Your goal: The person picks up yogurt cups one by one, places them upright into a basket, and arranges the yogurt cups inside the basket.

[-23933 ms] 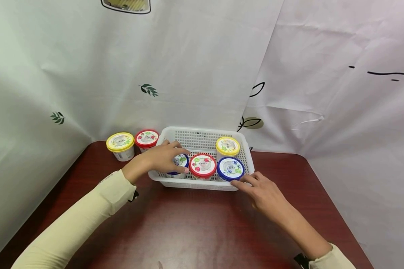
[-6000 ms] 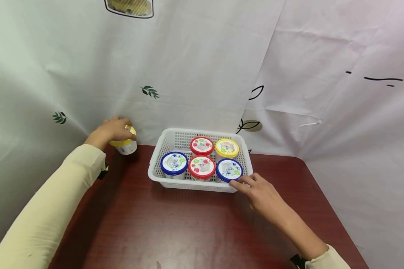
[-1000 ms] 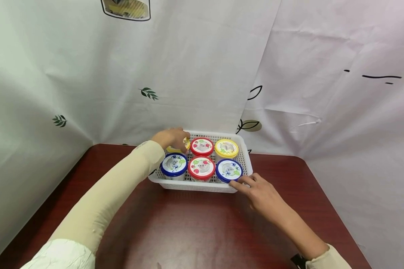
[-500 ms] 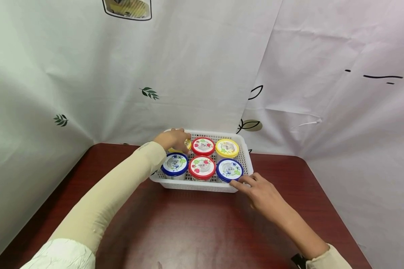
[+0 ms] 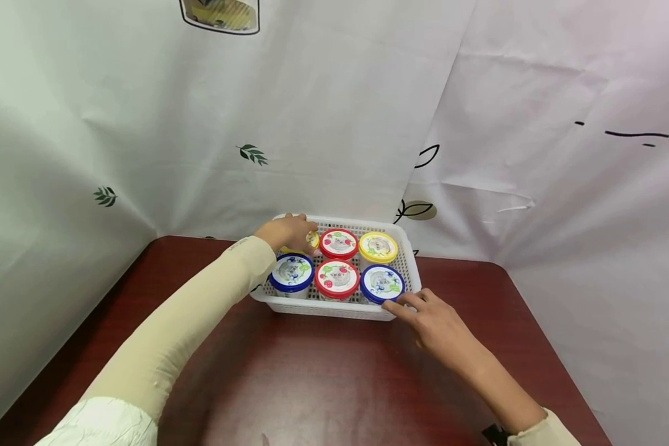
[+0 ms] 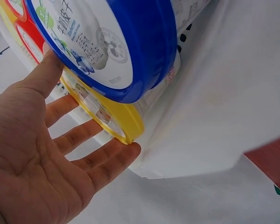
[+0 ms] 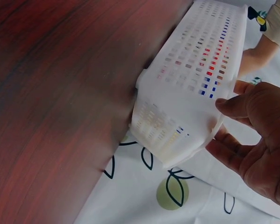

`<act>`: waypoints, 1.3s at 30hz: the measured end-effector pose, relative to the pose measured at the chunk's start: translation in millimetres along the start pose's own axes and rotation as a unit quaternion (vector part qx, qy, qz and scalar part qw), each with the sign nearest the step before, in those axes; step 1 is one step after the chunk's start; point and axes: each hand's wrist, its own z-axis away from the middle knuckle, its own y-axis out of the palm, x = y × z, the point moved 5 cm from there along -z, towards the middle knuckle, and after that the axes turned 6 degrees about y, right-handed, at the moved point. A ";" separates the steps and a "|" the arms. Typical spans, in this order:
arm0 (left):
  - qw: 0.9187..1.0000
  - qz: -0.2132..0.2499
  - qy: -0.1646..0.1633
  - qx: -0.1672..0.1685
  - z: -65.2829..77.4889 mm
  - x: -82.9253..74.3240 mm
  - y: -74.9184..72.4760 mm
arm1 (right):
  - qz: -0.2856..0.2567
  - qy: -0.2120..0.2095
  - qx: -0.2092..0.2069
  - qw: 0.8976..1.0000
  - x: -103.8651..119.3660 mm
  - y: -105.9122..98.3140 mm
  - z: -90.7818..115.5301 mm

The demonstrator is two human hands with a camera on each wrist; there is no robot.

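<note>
My left hand (image 5: 285,233) is in the back left corner of a white plastic basket (image 5: 329,310). It holds a yellow-lidded tub (image 5: 313,239) by the lid, thumb on one side and fingers along the other. In the left wrist view, the fingertips reach the yellow rim (image 6: 130,123), partly covered by a blue-lidded tub (image 6: 149,42). My right hand (image 5: 440,322) grips the basket's front right corner. Its thumb presses the outside wall while the other fingers sit over the rim, as the right wrist view shows.
Upright in the basket stand two red-lidded tubs (image 5: 337,279), another yellow-lidded tub (image 5: 378,247) and two blue-lidded tubs (image 5: 382,284). The basket rests on a dark red table (image 5: 312,378). Pale printed fabric (image 5: 334,124) hangs behind and at both sides.
Earlier, a red-lidded and a yellow-lidded tub stood left of the basket; both are now inside it. My left hand has barely moved this last second. My right hand stays at the corner.
</note>
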 end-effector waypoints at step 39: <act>0.995 0.018 0.036 -0.096 26.0 -13.9 -19.1 | -0.092 0.107 -0.008 0.990 -48.0 -15.9 -6.8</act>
